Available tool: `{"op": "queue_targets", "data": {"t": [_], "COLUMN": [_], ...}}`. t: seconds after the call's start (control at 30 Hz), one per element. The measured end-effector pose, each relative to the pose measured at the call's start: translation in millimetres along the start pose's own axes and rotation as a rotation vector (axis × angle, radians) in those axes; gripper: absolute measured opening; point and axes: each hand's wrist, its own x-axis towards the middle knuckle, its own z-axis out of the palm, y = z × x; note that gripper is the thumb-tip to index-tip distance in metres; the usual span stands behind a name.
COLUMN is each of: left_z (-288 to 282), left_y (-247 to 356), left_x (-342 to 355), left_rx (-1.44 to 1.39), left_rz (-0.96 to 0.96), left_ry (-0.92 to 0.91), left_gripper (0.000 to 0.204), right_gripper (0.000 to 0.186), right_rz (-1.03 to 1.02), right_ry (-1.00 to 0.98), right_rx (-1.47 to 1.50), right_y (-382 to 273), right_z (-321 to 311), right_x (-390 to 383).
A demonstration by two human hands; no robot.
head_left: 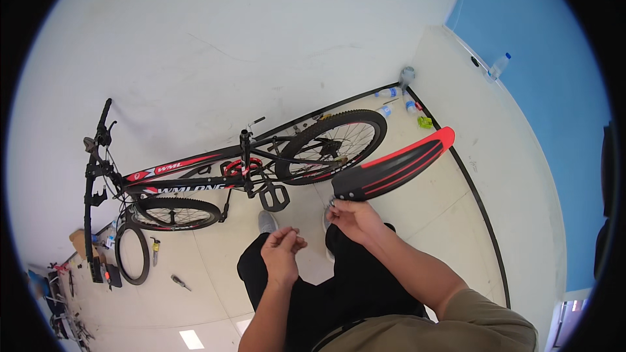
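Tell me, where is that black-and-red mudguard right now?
In the head view, the mudguard is right of centre, held near its lower-left end by the right hand, beside the bicycle's rear wheel.

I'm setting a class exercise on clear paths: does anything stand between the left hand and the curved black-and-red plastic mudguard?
Nothing visible stands in the open gap between the left hand and the curved black-and-red plastic mudguard. The right hand holds the mudguard's near end, so its fingers may partly block access there.
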Motion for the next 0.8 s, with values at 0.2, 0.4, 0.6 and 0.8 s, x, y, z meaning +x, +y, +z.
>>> {"op": "queue_targets", "data": {"t": [0.2, 0.4, 0.6, 0.8], "left_z": [7, 4, 12, 11], "left_y": [19, 16, 10, 14], "left_x": [96, 183, 249, 278], "left_rx": [-0.056, -0.155, -0.251, -0.28], "left_rz": [0.057, 0.064, 0.026, -0.162], "left_ry": [0.071, 0.185, 0.164, 0.054], "left_gripper": [0.012, 0.015, 0.017, 0.019], "right_gripper": [0.014, 0.016, 0.018, 0.02], "right_rz": [-0.207, -0.263, -0.318, -0.209], "right_ry": [-0.031, 0.046, 0.093, 0.197], "right_rx": [-0.005, -0.092, -0.332, -0.408], "right_y": [-8, 12, 24, 35], "right_z": [22, 38, 51, 49], "right_x": [109, 200, 235, 248]}}
